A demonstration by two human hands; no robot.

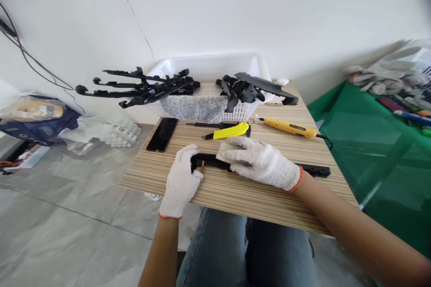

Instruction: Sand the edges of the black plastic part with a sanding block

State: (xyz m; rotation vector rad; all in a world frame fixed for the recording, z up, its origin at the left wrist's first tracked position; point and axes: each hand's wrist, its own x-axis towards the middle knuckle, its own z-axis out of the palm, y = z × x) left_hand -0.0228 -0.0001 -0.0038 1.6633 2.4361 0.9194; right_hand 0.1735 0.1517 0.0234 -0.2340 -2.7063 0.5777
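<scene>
A long black plastic part [211, 161] lies across the wooden table in front of me. My left hand [182, 178], in a white knit glove, is closed around its left end. Over the part's middle, my gloved right hand [256, 161] presses a small pale flat piece [222, 149] against its top; what that piece is made of I cannot make out. The right hand hides the part's middle, and a black length [313, 170] shows beyond the wrist. Just behind the hands lies a yellow utility knife [232, 131], on top of a dark caliper-like tool [205, 124].
A black phone [162, 134] lies at the table's left. Behind stands a white plastic basket [208, 62] with black plastic parts [161, 87] jutting out and a grey cloth [195, 108] over its rim. A yellow corded power tool [289, 127] lies right; a green-covered surface [350, 130] adjoins.
</scene>
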